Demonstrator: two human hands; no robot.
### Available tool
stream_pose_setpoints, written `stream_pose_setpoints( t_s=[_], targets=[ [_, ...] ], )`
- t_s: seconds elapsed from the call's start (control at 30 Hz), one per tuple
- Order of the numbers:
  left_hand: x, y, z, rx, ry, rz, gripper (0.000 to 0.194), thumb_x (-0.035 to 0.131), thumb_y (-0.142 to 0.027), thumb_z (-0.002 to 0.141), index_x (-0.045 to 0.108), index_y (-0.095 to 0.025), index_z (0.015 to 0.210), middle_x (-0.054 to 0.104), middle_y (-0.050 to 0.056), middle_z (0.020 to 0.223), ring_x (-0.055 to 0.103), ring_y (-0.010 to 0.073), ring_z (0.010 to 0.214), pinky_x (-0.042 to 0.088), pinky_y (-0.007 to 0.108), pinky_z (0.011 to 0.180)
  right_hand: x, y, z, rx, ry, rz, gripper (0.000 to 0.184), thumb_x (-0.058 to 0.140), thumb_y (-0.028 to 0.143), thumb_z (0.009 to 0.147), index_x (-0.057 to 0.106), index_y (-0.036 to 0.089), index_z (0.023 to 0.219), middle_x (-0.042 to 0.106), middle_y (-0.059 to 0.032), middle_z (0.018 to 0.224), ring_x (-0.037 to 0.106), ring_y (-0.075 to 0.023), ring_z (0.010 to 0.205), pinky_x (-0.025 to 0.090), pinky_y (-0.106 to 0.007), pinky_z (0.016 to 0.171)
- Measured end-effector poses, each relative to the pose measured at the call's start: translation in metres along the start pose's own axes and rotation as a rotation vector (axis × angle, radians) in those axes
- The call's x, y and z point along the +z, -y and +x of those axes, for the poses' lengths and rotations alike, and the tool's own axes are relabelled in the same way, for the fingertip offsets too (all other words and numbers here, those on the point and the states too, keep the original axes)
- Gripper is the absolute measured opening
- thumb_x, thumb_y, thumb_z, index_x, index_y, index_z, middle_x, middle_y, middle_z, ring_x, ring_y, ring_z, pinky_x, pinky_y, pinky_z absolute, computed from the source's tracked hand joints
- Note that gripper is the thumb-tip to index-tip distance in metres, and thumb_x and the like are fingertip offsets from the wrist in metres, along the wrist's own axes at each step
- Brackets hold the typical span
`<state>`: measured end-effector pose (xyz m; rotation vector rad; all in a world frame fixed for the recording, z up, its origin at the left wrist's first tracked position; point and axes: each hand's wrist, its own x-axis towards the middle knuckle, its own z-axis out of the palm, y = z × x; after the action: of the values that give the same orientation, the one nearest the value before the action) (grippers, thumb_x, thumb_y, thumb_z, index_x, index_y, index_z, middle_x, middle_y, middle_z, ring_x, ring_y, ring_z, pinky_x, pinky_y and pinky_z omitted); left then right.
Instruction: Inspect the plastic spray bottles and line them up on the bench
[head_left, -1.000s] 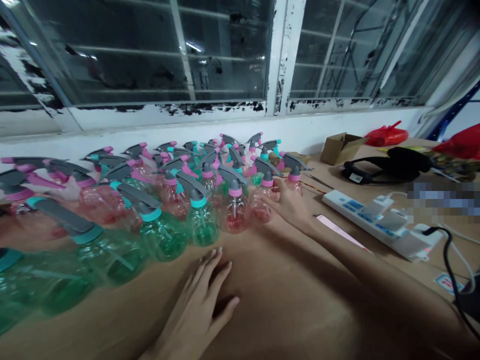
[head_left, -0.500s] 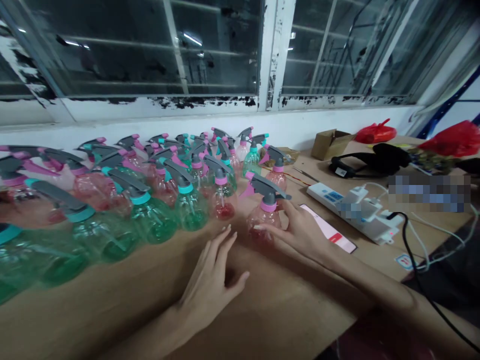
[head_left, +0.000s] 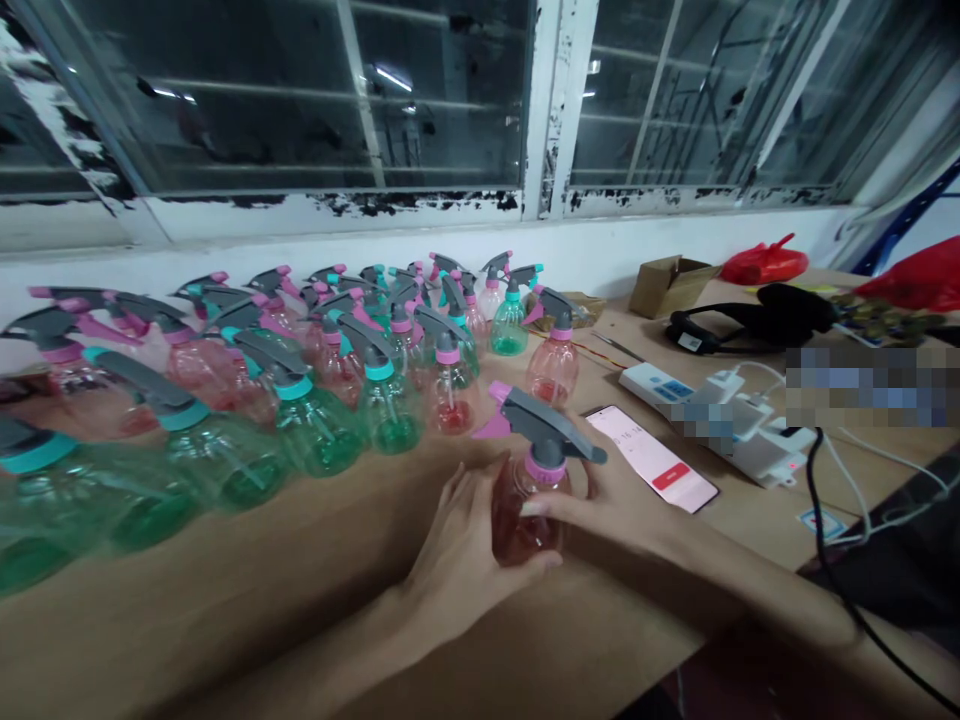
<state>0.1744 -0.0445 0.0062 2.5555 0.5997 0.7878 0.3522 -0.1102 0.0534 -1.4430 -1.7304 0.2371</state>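
Observation:
Both hands grip one pink spray bottle [head_left: 525,505] with a grey trigger head and pink collar, standing near the table's front edge. My left hand [head_left: 461,555] wraps its left side, thumb under the base. My right hand [head_left: 607,500] curls round its right side and neck. Behind it, several green and pink spray bottles [head_left: 315,370] stand crowded along the wall under the window.
A phone [head_left: 652,458] with a lit screen lies just right of the held bottle. Beyond it sit a white power strip [head_left: 712,420] with plugs and cables, black headphones [head_left: 750,315], a small cardboard box [head_left: 671,283] and red bags [head_left: 765,262]. The wooden table [head_left: 247,590] ends at the lower right.
My right hand pulled one pink bottle from the group toward the front edge. My left hand lifted off the table and closed round the same bottle.

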Motion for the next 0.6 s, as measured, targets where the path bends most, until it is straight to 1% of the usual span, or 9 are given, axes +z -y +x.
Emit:
stream_pose_setpoints(
  t_s=[0.03,0.1,0.17,0.23,0.3,0.37,0.5,0.6],
  targets=[
    [0.0,0.0,0.0,-0.003,0.014,-0.016,0.082,0.069,-0.042,0.075,0.023,-0.021,0.139,0.045,0.016,0.134,0.042,0.0356,0.122,0.037,0.057,0.096,0.0,0.0,0.004,0.013,0.004,0.089,0.037,0.066,0.051,0.073,0.055,0.023,0.095,0.063,-0.0041,0.093,0.06,-0.0238,0.087,0.049,-0.04,0.077],
    [-0.001,0.001,0.002,-0.006,0.045,-0.042,0.082,0.069,-0.042,0.074,0.023,-0.023,0.139,0.047,0.014,0.132,0.045,0.0359,0.12,0.039,0.057,0.094,0.0,0.0,0.012,0.033,-0.003,0.244,0.042,0.065,0.049,0.074,0.054,0.027,0.109,0.064,-0.003,0.099,0.061,-0.0228,0.089,0.051,-0.039,0.077],
    [-0.004,0.001,0.005,-0.003,0.08,-0.06,0.083,0.07,-0.042,0.073,0.024,-0.023,0.139,0.05,0.014,0.129,0.049,0.0361,0.115,0.042,0.056,0.091,0.002,0.002,0.018,0.048,-0.026,0.331,0.044,0.064,0.047,0.076,0.054,0.03,0.114,0.064,-0.0024,0.104,0.062,-0.0231,0.094,0.051,-0.038,0.079],
    [-0.006,0.001,0.007,0.004,0.097,-0.069,0.082,0.071,-0.043,0.072,0.027,-0.023,0.138,0.053,0.013,0.125,0.051,0.0358,0.112,0.043,0.055,0.089,0.005,0.005,0.021,0.054,-0.04,0.341,0.037,0.062,0.047,0.077,0.058,0.031,0.11,0.065,-0.0015,0.099,0.063,-0.0226,0.09,0.052,-0.037,0.076],
    [-0.008,0.002,0.009,0.015,0.105,-0.063,0.079,0.071,-0.044,0.071,0.032,-0.022,0.135,0.054,0.013,0.123,0.052,0.0357,0.112,0.043,0.055,0.09,0.007,0.007,0.022,0.063,-0.054,0.324,0.03,0.061,0.045,0.079,0.061,0.03,0.106,0.066,-0.0004,0.087,0.064,-0.0206,0.08,0.052,-0.035,0.071],
    [-0.009,0.004,0.01,0.029,0.102,-0.051,0.08,0.072,-0.046,0.07,0.033,-0.019,0.134,0.053,0.014,0.124,0.05,0.0359,0.114,0.041,0.055,0.092,0.01,0.007,0.022,0.067,-0.068,0.342,0.028,0.059,0.045,0.081,0.063,0.029,0.104,0.066,0.0003,0.085,0.064,-0.0188,0.076,0.052,-0.034,0.07],
    [-0.007,0.009,0.012,0.037,0.112,-0.033,0.089,0.073,-0.05,0.07,0.027,-0.019,0.139,0.049,0.016,0.131,0.045,0.0363,0.12,0.039,0.055,0.095,0.017,0.003,0.021,0.077,-0.045,0.405,0.029,0.054,0.048,0.084,0.064,0.026,0.1,0.068,-0.0004,0.089,0.064,-0.0184,0.083,0.053,-0.034,0.076],
    [-0.006,0.012,0.013,0.032,0.144,-0.055,0.087,0.072,-0.054,0.071,0.029,-0.02,0.138,0.049,0.016,0.132,0.044,0.0372,0.121,0.038,0.056,0.096,0.018,-0.001,0.021,0.089,-0.009,0.388,0.029,0.051,0.045,0.086,0.063,0.025,0.103,0.068,-0.001,0.087,0.065,-0.0187,0.085,0.054,-0.034,0.076]
  ],
)
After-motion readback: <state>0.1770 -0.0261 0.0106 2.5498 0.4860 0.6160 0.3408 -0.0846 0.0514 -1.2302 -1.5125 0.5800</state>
